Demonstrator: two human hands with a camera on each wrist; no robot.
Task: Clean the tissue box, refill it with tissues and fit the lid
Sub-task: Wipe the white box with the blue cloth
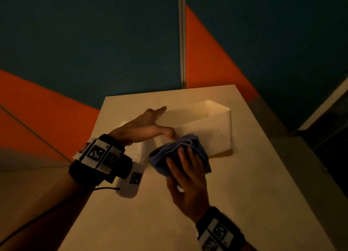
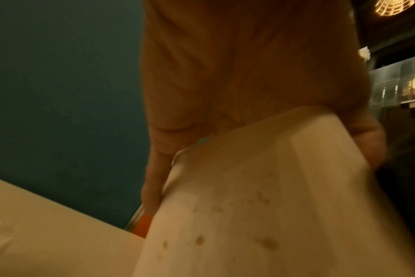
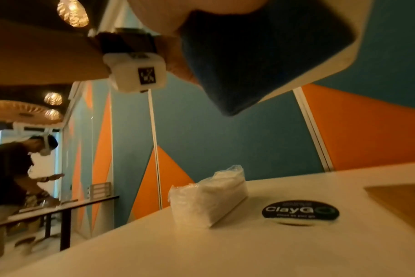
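Gripping the near-left end of the white tissue box [image 1: 203,126], the left hand [image 1: 143,127] had its fingers stretched along the far rim and its thumb hooked against the near wall, so that the open-topped box sat tilted on the pale table [image 1: 244,203], towards its far right part. The right hand [image 1: 188,177] pressed a folded blue cloth [image 1: 180,153] against the box's near wall, fingers spread flat over the cloth and the thumb tucked under its near edge, grasping it. From the left wrist view the box's wall [image 2: 249,206] showed several small brownish spots, with the left hand's fingers [image 2: 154,187] wrapped over its rim; that picture was blurred. Just beside the box on its left, partly hidden by the left wrist in the head view, lay a clear plastic pack of white tissues [image 3: 209,198]. Near the pack on the table sat a round black sticker [image 3: 300,211] with light lettering, and a flat tan wooden piece [image 3: 400,196] lay beyond it at the picture's right edge; whether it was the lid could not be told. Behind the table rose a teal and orange wall [image 1: 94,34], and at a distant counter another person [image 3: 10,168] bent over.
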